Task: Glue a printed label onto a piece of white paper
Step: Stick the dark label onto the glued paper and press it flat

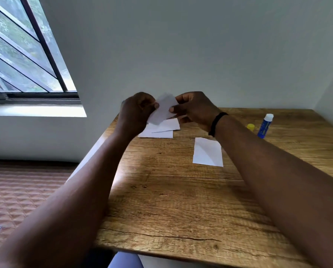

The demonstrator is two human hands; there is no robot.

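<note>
Label (162,109), small blank-looking white slip, tilted, pinched between both hands.

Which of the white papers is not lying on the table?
The paper slip held between the left hand and right hand, raised above the table. The paper stack and the single sheet lie flat.

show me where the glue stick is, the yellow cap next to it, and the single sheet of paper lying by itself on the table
glue stick (265,126), head view, on the middle of its blue body.
yellow cap (250,126), head view, on its top.
single sheet of paper (207,151), head view, on the middle of the sheet.
</note>
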